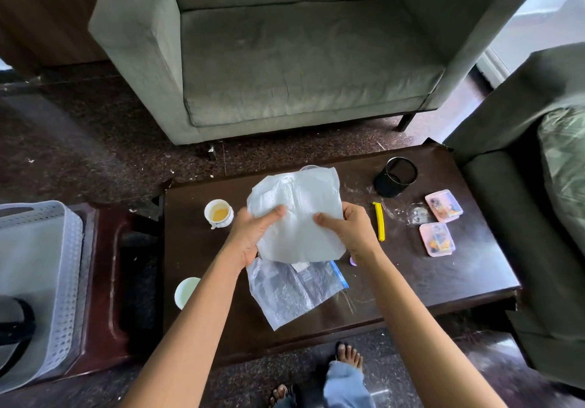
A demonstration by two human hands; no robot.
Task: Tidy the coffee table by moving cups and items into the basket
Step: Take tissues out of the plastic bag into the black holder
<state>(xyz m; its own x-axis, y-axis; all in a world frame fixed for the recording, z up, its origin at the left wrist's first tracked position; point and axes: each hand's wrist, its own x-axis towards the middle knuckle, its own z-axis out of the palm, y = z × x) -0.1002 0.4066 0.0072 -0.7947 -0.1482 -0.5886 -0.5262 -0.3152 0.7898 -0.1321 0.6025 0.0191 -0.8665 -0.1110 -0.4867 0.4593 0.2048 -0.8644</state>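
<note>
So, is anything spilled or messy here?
Nothing looks spilled. The cup has a little yellow drink inside, the table is smudged near the black pen pot, and white bits litter the floor. The left hand and right hand hold a paper towel.

I see a crumpled white paper sheet [297,217] gripped by the left hand [250,233] and right hand [351,227] above the dark coffee table [443,281]. A clear plastic bag [294,293] lies flat beneath. A white cup [219,213] of yellowish liquid and a pale cup [186,292] stand to the left. A white perforated basket [69,281] sits beside the table.
</note>
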